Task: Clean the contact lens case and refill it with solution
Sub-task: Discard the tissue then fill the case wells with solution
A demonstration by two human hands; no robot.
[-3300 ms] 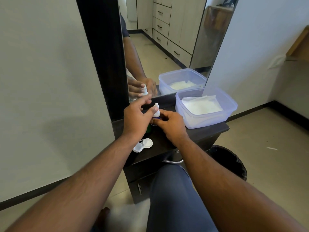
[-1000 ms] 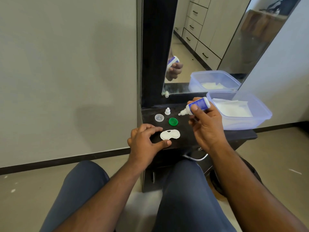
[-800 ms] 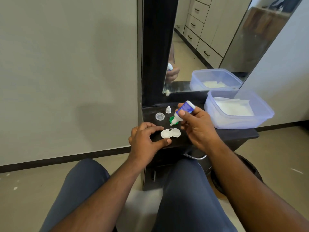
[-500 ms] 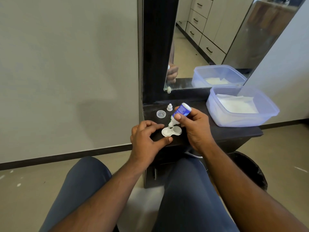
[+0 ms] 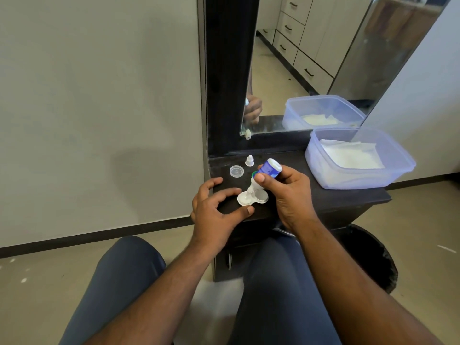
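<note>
A white two-well contact lens case (image 5: 258,196) lies open on the dark shelf (image 5: 328,199). My right hand (image 5: 290,195) grips a small blue-and-white solution bottle (image 5: 269,169) turned upside down, with its white nozzle resting in the case's left well. My left hand (image 5: 214,210) steadies the case, index fingertip and thumb curled against its left well. A clear round lid (image 5: 236,171) and the bottle's white cap (image 5: 249,161) sit just behind the case. A green lid (image 5: 254,173) shows only as a sliver behind the bottle.
A translucent blue tub (image 5: 398,175) holding white tissues stands on the right of the shelf. A mirror (image 5: 311,58) in a black frame rises behind the shelf. A black bin (image 5: 371,260) sits on the floor below right. My knees are under the shelf's front edge.
My right hand tipped the uncapped bottle over and brought it down from above the tub side to the case's left well. My left hand stayed on the case.
</note>
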